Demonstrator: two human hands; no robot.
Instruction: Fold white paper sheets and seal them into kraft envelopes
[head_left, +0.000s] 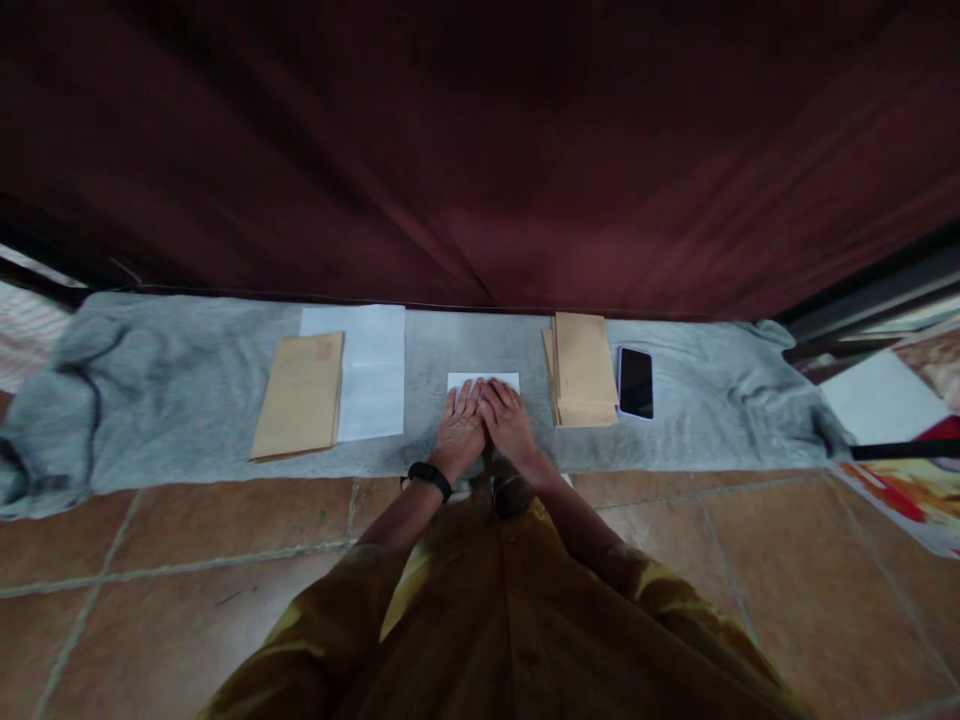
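A small white sheet of paper (484, 379), perhaps folded, lies on the grey cloth (480, 345) straight in front of me. Flat on its left part rests my left hand (460, 425), fingers stretched out, a black band on the wrist. My right hand (507, 420) presses on the right part, its fingers also extended and touching those of the left. Both hands cover most of the paper. To the left, brown envelopes (300, 395) overlap larger white sheets (375, 370). Another stack of brown envelopes (583, 360) lies to the right.
A phone (636, 383) lies beside the right envelope stack. Dark red fabric (480, 180) hangs behind the cloth-covered surface. Tiled floor (187, 610) shows in front. At the far right are a white sheet (885, 395) and a colourful printed sheet (919, 500).
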